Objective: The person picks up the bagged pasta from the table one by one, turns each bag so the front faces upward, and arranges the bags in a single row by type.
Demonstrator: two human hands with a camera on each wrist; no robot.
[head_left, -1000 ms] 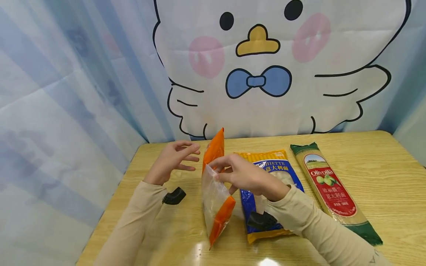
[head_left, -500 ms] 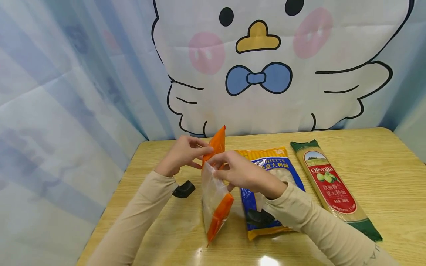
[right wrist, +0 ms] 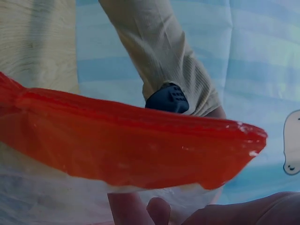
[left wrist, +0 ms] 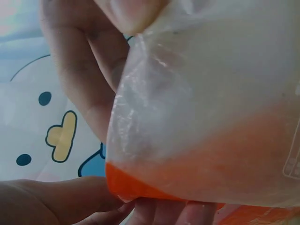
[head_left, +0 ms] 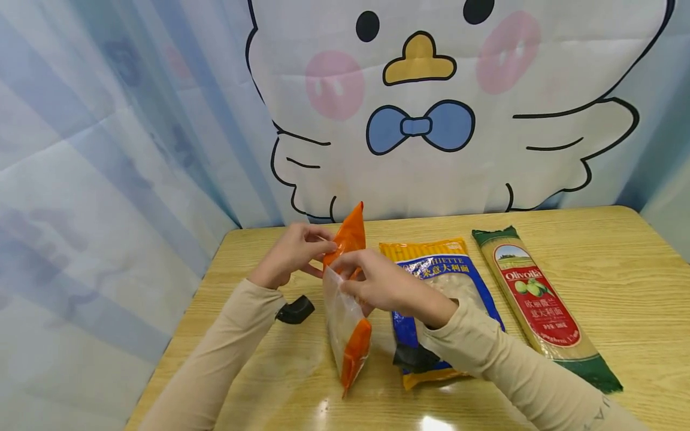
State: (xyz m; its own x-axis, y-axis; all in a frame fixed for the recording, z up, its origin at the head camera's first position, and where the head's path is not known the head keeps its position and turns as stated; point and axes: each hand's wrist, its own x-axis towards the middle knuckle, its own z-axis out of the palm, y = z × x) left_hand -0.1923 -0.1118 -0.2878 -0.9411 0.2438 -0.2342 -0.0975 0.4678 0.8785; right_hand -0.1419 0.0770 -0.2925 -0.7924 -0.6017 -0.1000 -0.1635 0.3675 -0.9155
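A plastic packet, cloudy clear with orange ends, stands on its long edge on the table. My right hand grips its upper edge near the middle, thumb on the near side. At the packet's far orange end, my left hand pinches the edge between thumb and fingers; some fingertips are hidden behind the plastic. In the left wrist view the packet fills most of the picture, its contents too blurred to tell. An orange end of the packet crosses the right wrist view.
Right of the packet lies a blue and yellow pasta bag, partly under my right wrist. Farther right is a long spaghetti packet with green ends. A cartoon-printed curtain hangs behind the wooden table.
My left hand has come in from the left and taken hold of the packet's far orange end. The right hand keeps its grip; the packet has turned slightly.
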